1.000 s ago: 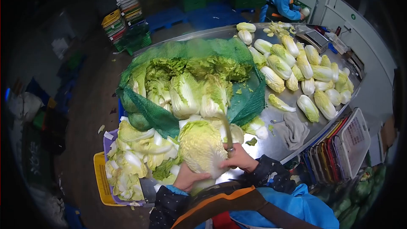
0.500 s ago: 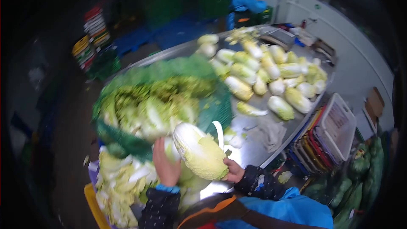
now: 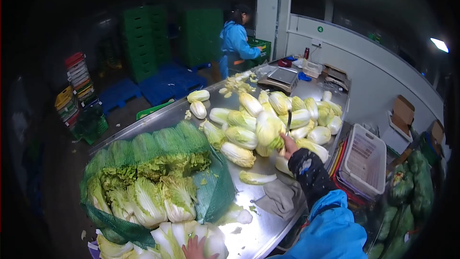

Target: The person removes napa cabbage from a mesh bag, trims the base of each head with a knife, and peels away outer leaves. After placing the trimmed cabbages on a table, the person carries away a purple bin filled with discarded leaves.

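Observation:
My right hand (image 3: 289, 147) is closed at the pile of trimmed cabbages, with a curved dark knife blade (image 3: 288, 121) rising from it and a pale cabbage (image 3: 268, 127) against its fingers. At the bottom edge, my left hand (image 3: 197, 249) is partly in view, fingers spread over loose white-green cabbage leaves (image 3: 167, 240). Just beyond it, a green mesh bag (image 3: 143, 146) lies open with several leafy cabbages (image 3: 146, 201) inside. A single narrow cabbage piece (image 3: 256, 178) lies on the metal table (image 3: 249, 230).
A grey cloth (image 3: 278, 199) lies near the table's right edge. Beside that edge stand stacked crates (image 3: 364, 160). Scales (image 3: 282, 76) sit at the far end, where a co-worker (image 3: 235, 43) in blue stands by a green crate. Filled mesh bags (image 3: 414, 192) are at the right.
My right hand has moved forward and right with the cabbage, from above the near table to the pile. My left hand is lower, near the bottom edge. The view has tilted up.

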Demonstrator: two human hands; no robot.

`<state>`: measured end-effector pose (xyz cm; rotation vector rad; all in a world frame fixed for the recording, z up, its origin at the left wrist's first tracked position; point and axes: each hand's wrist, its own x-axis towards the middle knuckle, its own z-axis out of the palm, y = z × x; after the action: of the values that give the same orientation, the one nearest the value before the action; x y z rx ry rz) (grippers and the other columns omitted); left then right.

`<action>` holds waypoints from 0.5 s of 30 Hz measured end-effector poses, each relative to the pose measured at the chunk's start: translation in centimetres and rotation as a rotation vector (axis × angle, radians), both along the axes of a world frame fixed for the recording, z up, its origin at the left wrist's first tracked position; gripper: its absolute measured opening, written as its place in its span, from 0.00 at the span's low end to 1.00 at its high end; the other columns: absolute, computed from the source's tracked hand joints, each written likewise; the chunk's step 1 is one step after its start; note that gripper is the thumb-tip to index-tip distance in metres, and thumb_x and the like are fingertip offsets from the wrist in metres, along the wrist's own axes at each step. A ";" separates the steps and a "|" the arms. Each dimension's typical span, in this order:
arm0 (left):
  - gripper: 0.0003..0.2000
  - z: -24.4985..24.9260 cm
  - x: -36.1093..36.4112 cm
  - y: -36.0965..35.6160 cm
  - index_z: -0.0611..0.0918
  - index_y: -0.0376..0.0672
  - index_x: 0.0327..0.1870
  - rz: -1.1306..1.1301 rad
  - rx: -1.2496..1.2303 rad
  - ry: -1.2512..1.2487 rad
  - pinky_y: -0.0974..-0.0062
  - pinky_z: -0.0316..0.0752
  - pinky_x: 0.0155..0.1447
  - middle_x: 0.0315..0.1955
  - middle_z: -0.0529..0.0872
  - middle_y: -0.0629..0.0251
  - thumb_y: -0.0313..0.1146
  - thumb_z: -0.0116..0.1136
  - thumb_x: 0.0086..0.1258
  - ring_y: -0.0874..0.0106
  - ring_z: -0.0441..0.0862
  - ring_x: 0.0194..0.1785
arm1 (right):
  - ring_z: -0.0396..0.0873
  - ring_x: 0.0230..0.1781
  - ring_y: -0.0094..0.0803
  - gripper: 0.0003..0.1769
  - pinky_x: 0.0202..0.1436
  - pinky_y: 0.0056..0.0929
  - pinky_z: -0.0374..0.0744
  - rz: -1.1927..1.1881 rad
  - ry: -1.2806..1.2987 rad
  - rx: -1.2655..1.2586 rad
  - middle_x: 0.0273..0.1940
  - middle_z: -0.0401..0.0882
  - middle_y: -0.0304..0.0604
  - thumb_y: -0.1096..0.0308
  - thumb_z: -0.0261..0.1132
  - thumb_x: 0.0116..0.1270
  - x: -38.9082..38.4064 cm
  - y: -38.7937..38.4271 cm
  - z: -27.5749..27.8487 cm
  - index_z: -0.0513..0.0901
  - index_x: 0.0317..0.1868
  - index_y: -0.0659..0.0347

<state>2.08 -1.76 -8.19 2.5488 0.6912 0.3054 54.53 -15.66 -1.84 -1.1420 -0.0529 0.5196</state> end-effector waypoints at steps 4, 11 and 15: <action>0.43 1.7 3.0 -0.9 0.64 0.52 0.67 -0.076 0.049 0.136 0.38 0.42 0.68 0.67 0.60 0.50 0.45 0.70 0.45 0.48 0.51 0.71 | 0.80 0.38 0.32 0.34 0.19 0.21 0.68 -0.126 -0.127 -0.104 0.51 0.75 0.41 0.46 0.66 0.57 6.8 2.7 4.9 0.67 0.60 0.50; 0.45 -5.2 3.0 -0.9 0.63 0.49 0.68 0.089 -0.010 0.125 0.28 0.42 0.64 0.69 0.60 0.64 0.55 0.63 0.45 0.61 0.54 0.72 | 0.66 0.11 0.19 0.16 0.12 0.20 0.58 0.193 -0.356 -0.324 0.18 0.71 0.33 0.67 0.65 0.56 -9.6 8.0 1.3 0.79 0.45 0.60; 0.43 -7.2 -1.5 -1.5 0.59 0.38 0.68 0.167 -0.229 -0.002 0.54 0.46 0.73 0.70 0.54 0.56 0.42 0.62 0.49 0.55 0.45 0.74 | 0.66 0.10 0.19 0.12 0.13 0.18 0.64 0.625 -0.292 -0.271 0.28 0.80 0.42 0.74 0.64 0.59 -23.2 8.9 0.9 0.73 0.42 0.64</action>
<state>0.59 -3.30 -15.39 2.2788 0.8876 0.2678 31.30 -6.73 -0.96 -1.4624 -0.6234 0.9262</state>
